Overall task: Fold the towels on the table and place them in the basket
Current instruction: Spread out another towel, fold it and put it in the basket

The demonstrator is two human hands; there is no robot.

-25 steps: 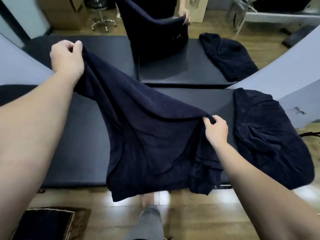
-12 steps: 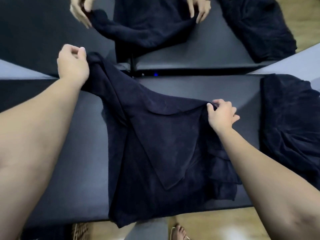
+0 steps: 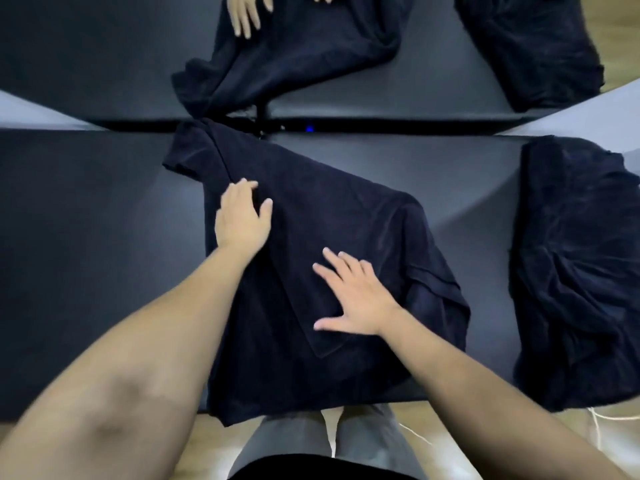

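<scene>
The dark table [image 3: 86, 271] fills most of the frame, and across its centre lies the navy towel [image 3: 346, 220], spread flat in a rough, skewed shape with one corner reaching toward the upper left, a loose flap folded over its middle, and its near edge hanging off the table's lower edge. The cloth looks soft and thick, with bunched pleats along its right side, so it is far from square. At the right edge of the frame sits a heap of crumpled towels [image 3: 571, 271], well apart from the one being worked. The right hand [image 3: 356, 296] lies flat on the towel's centre with fingers spread, and the left hand [image 3: 242, 216] rests on its upper left part, fingers loosely extended; neither grips the fabric. This looks like the smoothing stage before the first proper fold. The next move likely calls for flattening the bunched right side, then pinching two corners to bring one half evenly over the other. No basket is in view.
</scene>
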